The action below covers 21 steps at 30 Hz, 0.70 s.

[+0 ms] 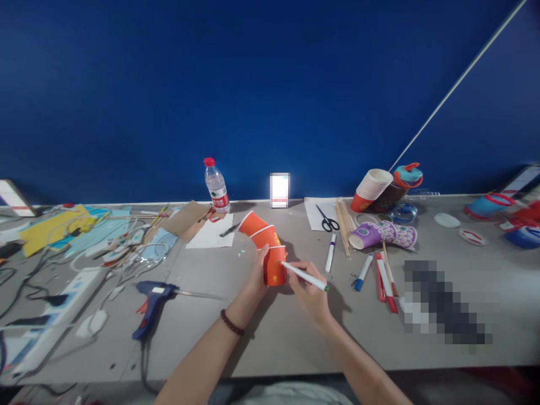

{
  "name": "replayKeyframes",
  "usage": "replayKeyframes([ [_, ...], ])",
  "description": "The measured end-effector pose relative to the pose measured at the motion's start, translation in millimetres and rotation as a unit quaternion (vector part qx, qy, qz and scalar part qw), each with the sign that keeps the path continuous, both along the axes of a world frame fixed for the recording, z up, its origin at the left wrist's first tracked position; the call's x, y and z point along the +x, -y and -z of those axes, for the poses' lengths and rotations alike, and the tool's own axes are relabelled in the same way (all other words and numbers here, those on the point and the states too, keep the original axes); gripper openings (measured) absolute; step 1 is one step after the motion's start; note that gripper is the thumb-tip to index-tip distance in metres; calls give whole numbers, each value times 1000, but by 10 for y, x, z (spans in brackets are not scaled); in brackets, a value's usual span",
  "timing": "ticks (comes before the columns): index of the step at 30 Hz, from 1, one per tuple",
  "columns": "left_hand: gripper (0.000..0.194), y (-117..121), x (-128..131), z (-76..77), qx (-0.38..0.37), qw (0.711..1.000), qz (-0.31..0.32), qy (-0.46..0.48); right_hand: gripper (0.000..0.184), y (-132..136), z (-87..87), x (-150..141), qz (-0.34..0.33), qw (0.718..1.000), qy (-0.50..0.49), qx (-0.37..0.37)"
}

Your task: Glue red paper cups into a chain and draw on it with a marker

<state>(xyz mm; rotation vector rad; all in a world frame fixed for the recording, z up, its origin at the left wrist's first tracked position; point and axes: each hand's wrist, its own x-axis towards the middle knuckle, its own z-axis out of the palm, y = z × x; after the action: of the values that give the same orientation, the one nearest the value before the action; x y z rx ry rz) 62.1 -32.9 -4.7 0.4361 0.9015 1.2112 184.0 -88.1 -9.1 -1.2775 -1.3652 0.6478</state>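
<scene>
My left hand is wrapped round the lowest of several orange paper cups, which are joined end to end in a curved chain. The chain bends up and to the left, each cup showing a pale rim. Between the fingers of my right hand is a white marker with a green end. Its tip meets, or nearly meets, the front of the lowest cup. A capped marker with a purple band lies just right of my right hand.
To the left lie a blue glue gun and a power strip with tangled cables. A water bottle and a lit phone stand at the back. Scissors, purple cups, stacked cups and red markers are on the right.
</scene>
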Motion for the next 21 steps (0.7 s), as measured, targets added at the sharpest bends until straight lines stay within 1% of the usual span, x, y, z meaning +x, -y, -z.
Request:
replayKeyframes([
  [8, 46, -8, -4, 5, -2, 1000, -1, 6, 10, -2, -26, -5, 6, 1000, -2, 3],
  [13, 45, -10, -5, 24, -6, 1000, 0, 15, 9, -5, -16, 0, 9, 1000, -22, 0],
  [17, 46, 2, -1, 5, -4, 1000, 0, 14, 10, -1, -11, -6, 1, 999, -46, -3],
  [21, 45, 9, 3, -22, 5, 1000, 0, 9, 10, 4, -7, -15, 3, 1000, -28, -13],
])
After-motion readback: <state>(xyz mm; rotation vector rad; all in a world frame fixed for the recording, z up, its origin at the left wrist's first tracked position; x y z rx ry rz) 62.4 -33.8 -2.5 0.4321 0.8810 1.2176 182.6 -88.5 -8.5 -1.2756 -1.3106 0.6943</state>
